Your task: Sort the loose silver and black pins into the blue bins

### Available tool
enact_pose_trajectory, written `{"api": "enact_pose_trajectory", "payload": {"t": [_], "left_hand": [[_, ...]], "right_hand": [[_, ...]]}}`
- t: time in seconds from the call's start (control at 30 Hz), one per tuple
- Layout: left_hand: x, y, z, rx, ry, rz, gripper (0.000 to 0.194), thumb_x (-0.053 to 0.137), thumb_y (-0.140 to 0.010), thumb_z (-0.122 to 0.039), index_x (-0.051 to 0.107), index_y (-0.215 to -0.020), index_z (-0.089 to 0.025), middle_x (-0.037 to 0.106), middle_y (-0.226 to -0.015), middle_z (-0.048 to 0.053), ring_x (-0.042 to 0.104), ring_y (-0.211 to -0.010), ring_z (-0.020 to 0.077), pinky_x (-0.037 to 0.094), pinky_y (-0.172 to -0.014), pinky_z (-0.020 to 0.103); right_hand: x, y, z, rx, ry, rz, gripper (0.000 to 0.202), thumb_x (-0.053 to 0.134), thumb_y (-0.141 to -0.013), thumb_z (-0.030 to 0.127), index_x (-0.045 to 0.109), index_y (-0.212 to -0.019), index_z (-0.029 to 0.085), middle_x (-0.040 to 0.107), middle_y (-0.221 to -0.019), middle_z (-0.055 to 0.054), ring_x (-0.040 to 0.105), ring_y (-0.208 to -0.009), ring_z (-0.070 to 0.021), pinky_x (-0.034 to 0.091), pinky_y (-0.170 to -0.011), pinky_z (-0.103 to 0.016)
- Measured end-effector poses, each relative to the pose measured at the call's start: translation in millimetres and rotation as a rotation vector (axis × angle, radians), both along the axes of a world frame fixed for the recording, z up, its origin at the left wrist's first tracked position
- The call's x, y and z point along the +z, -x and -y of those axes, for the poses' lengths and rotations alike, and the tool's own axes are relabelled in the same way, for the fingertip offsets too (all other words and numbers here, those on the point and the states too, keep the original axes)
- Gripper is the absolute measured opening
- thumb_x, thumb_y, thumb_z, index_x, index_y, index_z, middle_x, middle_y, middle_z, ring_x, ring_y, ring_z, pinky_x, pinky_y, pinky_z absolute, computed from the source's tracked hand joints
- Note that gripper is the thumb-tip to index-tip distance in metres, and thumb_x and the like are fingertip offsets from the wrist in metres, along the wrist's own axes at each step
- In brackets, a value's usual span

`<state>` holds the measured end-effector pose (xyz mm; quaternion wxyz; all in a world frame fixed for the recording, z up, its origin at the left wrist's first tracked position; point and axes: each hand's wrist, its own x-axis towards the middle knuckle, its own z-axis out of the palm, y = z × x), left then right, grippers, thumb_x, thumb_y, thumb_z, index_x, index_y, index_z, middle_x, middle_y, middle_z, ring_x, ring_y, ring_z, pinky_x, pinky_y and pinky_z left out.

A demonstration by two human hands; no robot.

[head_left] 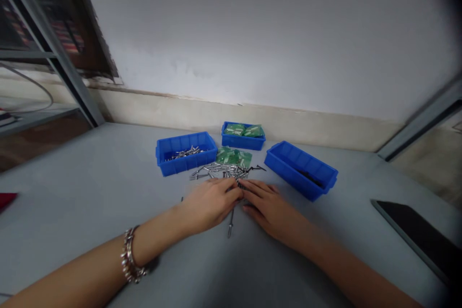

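Note:
A loose pile of slim silver metal fasteners [216, 167], with a few darker screws among them, lies mid-table. My left hand [214, 202] is at the pile's near side, its fingers curled and pressed together; whatever they hold is hidden. Beside it, my right hand [269, 204] lies low with its fingers stretched over the pile, their tips close to the left fingers. One long fastener [230, 228] points toward me from under the hands. Just behind the pile rests a green packet [234, 156].
Blue bins stand around the pile: the left bin [171, 168] holds silver fasteners, the back bin [243, 143] green packets, the right bin [288, 173] dark pieces. A dark flat tablet-like object [415, 236] lies at right. Behind the table rises a wall [252, 48].

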<state>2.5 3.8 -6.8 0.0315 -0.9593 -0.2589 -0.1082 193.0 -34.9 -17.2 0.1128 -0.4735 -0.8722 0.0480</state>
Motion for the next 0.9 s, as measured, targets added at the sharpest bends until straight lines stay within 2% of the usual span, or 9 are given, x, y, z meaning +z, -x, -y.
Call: {"api": "enact_pose_trajectory", "payload": {"t": [0.17,0.3,0.6,0.7,0.8,0.9], "left_hand": [[2.7,0.1,0.9,-0.011,-0.027,-0.027,0.018,0.035,-0.091,-0.022,0.053,-0.095,-0.017,0.053,-0.090,0.005,0.053,-0.074,0.0157,0.044,-0.065,0.027],[3.3,-0.4,1.2,-0.005,-0.038,-0.031,0.018,0.035,-0.091,-0.022,0.052,-0.094,-0.017,0.054,-0.090,0.004,0.053,-0.072,0.0153,0.044,-0.065,0.027],[3.5,-0.4,1.1,0.004,-0.032,-0.044,0.018,0.035,-0.091,-0.023,0.053,-0.091,-0.017,0.054,-0.090,0.004,0.053,-0.073,0.0152,0.044,-0.065,0.027],[3.7,-0.1,1.1,-0.002,-0.038,-0.019,0.018,0.035,-0.091,-0.022,0.053,-0.091,-0.017,0.054,-0.089,0.004,0.053,-0.071,0.0146,0.043,-0.062,0.026],[2.3,0.2,0.7,-0.012,-0.053,0.014,0.018,0.036,-0.090,-0.023,0.053,-0.090,-0.017,0.054,-0.088,0.004,0.052,-0.069,0.0145,0.043,-0.060,0.026],[1.0,0.2,0.4,-0.018,-0.067,0.022,0.017,0.037,-0.090,-0.022,0.053,-0.089,-0.017,0.054,-0.086,0.004,0.052,-0.067,0.0145,0.042,-0.058,0.026]], "right_hand": [[1.2,-0.2,-2.5,-0.002,-0.023,-0.027,0.032,0.042,-0.088,0.020,0.054,-0.118,0.018,0.053,-0.126,-0.007,0.043,-0.117,-0.0227,0.036,-0.096,-0.045],[0.5,-1.7,-3.9,0.048,-0.056,-0.097,0.025,0.044,-0.087,0.016,0.061,-0.105,0.018,0.060,-0.111,-0.007,0.050,-0.104,-0.0205,0.041,-0.091,-0.039],[-2.3,-2.2,-2.4,0.055,-0.094,-0.196,0.019,0.044,-0.085,0.010,0.061,-0.089,0.018,0.058,-0.093,-0.007,0.054,-0.089,-0.0179,0.048,-0.078,-0.034],[-2.0,-2.1,-2.4,0.055,-0.104,-0.205,0.021,0.043,-0.085,0.009,0.060,-0.090,0.019,0.058,-0.092,-0.006,0.054,-0.087,-0.0174,0.048,-0.077,-0.033],[0.6,-2.5,-2.2,0.019,-0.102,-0.190,0.024,0.043,-0.083,0.008,0.057,-0.098,0.020,0.057,-0.094,-0.006,0.053,-0.090,-0.0191,0.047,-0.079,-0.037],[2.2,-4.3,-2.5,-0.001,-0.065,-0.174,0.023,0.044,-0.082,0.008,0.056,-0.099,0.019,0.056,-0.090,-0.006,0.052,-0.090,-0.0203,0.046,-0.079,-0.039]]}}
